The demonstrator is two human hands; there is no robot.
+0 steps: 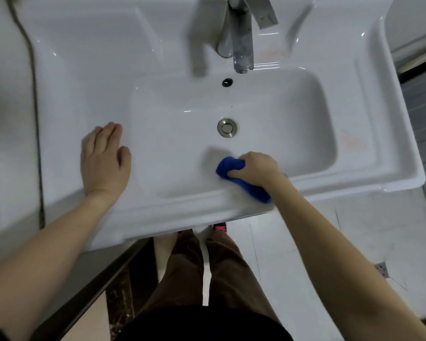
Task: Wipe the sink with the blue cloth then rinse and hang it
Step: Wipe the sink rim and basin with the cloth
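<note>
A white ceramic sink (276, 114) fills the middle of the view, with a round metal drain (226, 127) in its basin. My right hand (258, 167) is closed around a bunched blue cloth (229, 164) and presses it against the basin's near inner wall, right of centre; the cloth's tail trails over the front rim under my wrist. My left hand (103, 158) lies flat, fingers together, on the sink's left ledge beside the basin.
A chrome tap (241, 38) stands at the back centre, its spout over the basin, above a dark overflow hole (227, 82). A grey sealant line (35, 94) runs along the sink's left edge. Below the front rim are my legs and the tiled floor (330, 254).
</note>
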